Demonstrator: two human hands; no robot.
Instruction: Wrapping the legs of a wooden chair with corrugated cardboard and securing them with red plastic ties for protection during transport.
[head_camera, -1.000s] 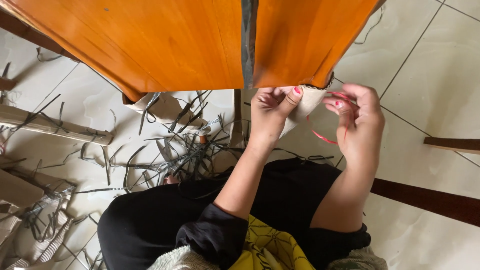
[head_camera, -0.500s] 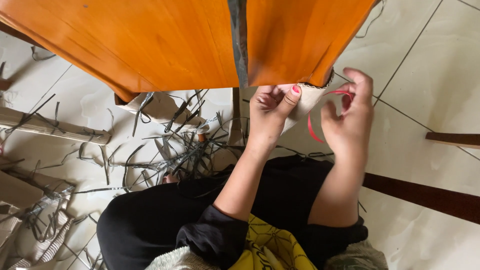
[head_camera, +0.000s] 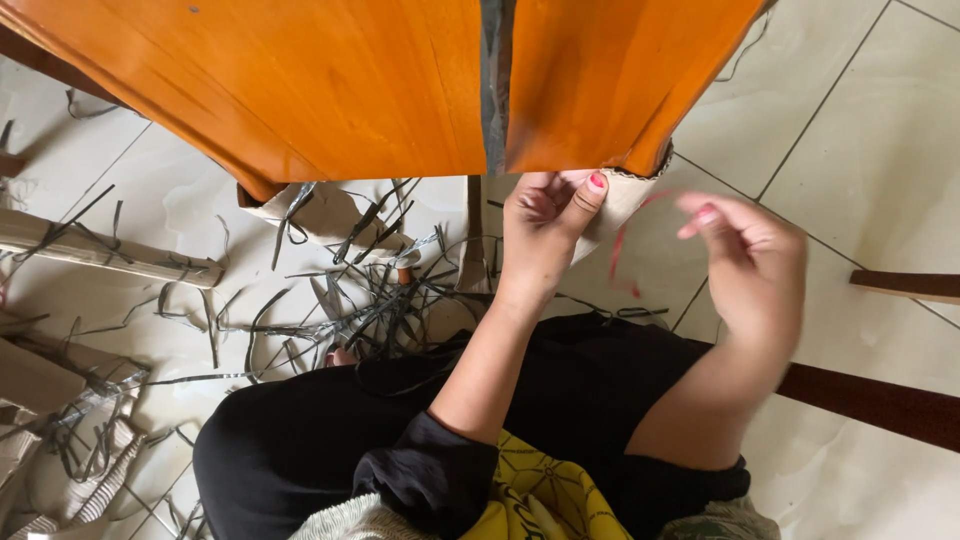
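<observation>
Pinching a pale piece (head_camera: 618, 205) under the orange table (head_camera: 300, 90), left hand (head_camera: 545, 235); right hand (head_camera: 750, 265) blurred, grip unclear, dark strips (head_camera: 380, 300) littering floor.

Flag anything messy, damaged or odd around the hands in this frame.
Dark thin strips lie scattered in a tangle across the tiled floor beneath the orange wooden table. The right hand is motion-blurred, with a red thread beside the pale piece that the left hand pinches.
</observation>
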